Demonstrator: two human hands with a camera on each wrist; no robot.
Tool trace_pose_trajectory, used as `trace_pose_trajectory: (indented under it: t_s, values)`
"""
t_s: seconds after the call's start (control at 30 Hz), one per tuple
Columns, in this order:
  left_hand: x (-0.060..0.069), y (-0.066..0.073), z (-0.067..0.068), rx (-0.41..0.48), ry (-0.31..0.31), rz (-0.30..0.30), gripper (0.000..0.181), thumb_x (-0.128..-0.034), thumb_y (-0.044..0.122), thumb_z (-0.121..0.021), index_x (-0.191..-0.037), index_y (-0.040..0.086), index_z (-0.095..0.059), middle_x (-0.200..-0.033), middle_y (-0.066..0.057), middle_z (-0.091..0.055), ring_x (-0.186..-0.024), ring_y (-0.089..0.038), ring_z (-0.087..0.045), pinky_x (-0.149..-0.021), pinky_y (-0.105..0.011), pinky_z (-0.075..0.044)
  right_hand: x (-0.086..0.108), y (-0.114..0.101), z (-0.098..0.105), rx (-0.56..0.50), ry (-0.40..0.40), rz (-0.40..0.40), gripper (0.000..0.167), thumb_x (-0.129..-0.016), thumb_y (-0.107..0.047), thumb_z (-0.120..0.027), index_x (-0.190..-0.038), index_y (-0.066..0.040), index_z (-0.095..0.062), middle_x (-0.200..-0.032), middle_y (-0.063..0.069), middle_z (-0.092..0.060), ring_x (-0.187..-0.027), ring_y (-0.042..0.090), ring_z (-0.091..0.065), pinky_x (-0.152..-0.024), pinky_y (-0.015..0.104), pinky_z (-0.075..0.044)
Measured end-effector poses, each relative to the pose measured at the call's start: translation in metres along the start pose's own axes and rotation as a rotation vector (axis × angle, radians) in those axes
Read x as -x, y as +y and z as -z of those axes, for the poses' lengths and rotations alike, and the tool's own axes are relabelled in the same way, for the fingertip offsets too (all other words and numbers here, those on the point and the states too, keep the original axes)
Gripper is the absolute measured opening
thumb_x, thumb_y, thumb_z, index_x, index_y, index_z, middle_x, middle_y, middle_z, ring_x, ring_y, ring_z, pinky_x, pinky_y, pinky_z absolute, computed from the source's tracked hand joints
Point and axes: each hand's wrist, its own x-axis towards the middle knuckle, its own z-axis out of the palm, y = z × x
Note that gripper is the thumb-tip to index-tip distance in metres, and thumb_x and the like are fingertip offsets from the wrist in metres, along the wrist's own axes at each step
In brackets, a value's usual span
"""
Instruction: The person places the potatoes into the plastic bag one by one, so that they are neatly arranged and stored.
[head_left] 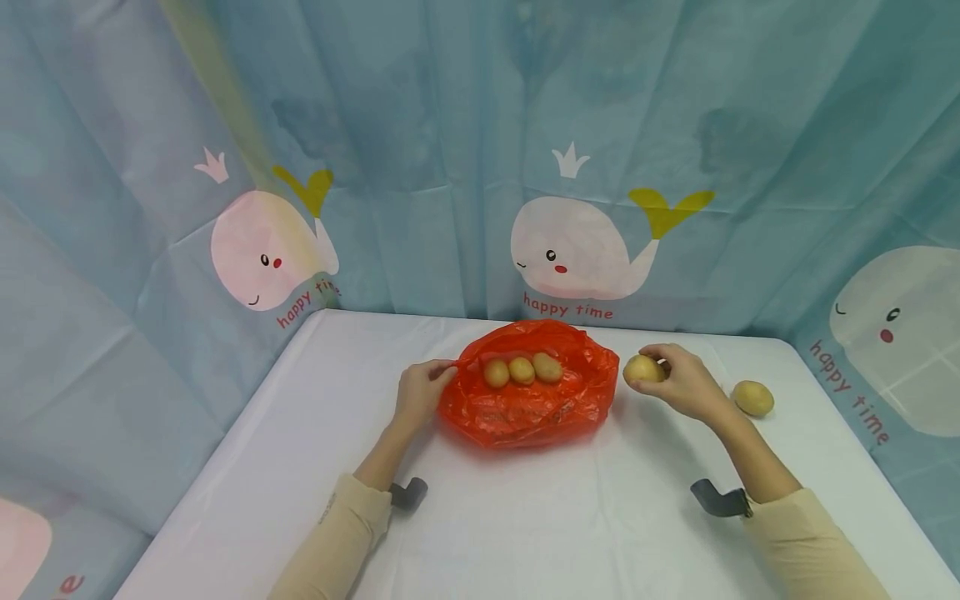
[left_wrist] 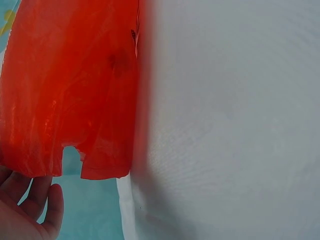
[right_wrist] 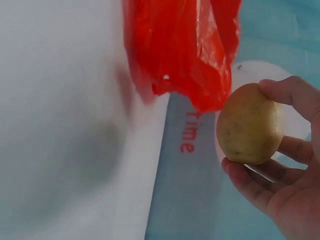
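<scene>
A red plastic bag (head_left: 517,421) lies on the table with its mouth spread, and three potatoes (head_left: 521,371) show in a row inside it. My left hand (head_left: 422,392) pinches the bag's left edge; the left wrist view shows those fingers (left_wrist: 42,200) at the bag's cut-out handle end. To the right of the bag, my right hand (head_left: 682,385) holds a potato (right_wrist: 250,125) between thumb and fingers, above the table and apart from the bag. Another potato (head_left: 752,399) rests on the table, just right of my right wrist.
A white cloth covers the table (head_left: 540,517). Blue curtains (head_left: 465,167) printed with whales stand behind it and along both sides. A dark wrist mount (head_left: 720,498) sticks out from my right sleeve, and a similar mount (head_left: 409,494) from my left.
</scene>
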Motion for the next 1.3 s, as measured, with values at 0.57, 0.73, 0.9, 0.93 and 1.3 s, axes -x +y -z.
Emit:
trace_pose_trajectory:
  t_s: [0.57,0.73,0.9,0.93,1.3]
  values:
    - [0.000,0.000,-0.001,-0.008,-0.001,0.007,0.027,-0.0945,0.024,-0.064,-0.115,0.008,-0.072,-0.110,-0.009,-0.074,-0.103,-0.024,-0.067,-0.092,-0.039,-0.057,-0.027,-0.030,-0.014,-0.037,-0.032,0.101,0.053,-0.084,-0.022,-0.076,-0.126,0.003,-0.056,-0.120,0.023,-0.060,-0.098,0.033,-0.059,-0.081,0.043,-0.059]
    - [0.000,-0.001,-0.001,-0.011,0.001,0.007,0.027,-0.0944,0.024,-0.065,-0.114,0.008,-0.072,-0.110,-0.009,-0.074,-0.102,-0.024,-0.067,-0.091,-0.039,-0.057,-0.035,-0.037,-0.019,-0.049,-0.055,0.111,0.054,-0.083,-0.023,-0.076,-0.127,0.002,-0.057,-0.120,0.021,-0.060,-0.097,0.031,-0.059,-0.080,0.041,-0.059]
    - [0.000,0.000,-0.001,-0.011,0.004,-0.002,0.026,-0.0944,0.024,-0.065,-0.114,0.008,-0.072,-0.110,-0.009,-0.074,-0.102,-0.024,-0.067,-0.091,-0.039,-0.057,-0.043,-0.046,-0.023,-0.065,-0.064,0.124,0.051,-0.082,-0.023,-0.077,-0.125,-0.001,-0.058,-0.116,0.017,-0.062,-0.095,0.029,-0.059,-0.079,0.039,-0.059]
    - [0.000,0.000,-0.001,-0.010,0.004,0.001,0.026,-0.0943,0.024,-0.065,-0.114,0.008,-0.072,-0.110,-0.009,-0.074,-0.102,-0.024,-0.067,-0.091,-0.039,-0.057,-0.045,-0.048,-0.024,-0.065,-0.061,0.129,0.050,-0.082,-0.023,-0.077,-0.124,-0.001,-0.059,-0.115,0.016,-0.062,-0.095,0.029,-0.060,-0.078,0.039,-0.059]
    - [0.000,0.004,0.001,-0.011,0.006,-0.005,0.026,-0.0943,0.023,-0.065,-0.114,0.007,-0.072,-0.109,-0.009,-0.074,-0.102,-0.024,-0.067,-0.091,-0.038,-0.058,-0.057,-0.072,-0.041,-0.095,-0.087,0.167,0.051,-0.081,-0.019,-0.078,-0.125,-0.001,-0.058,-0.117,0.016,-0.061,-0.099,0.028,-0.057,-0.084,0.041,-0.056]
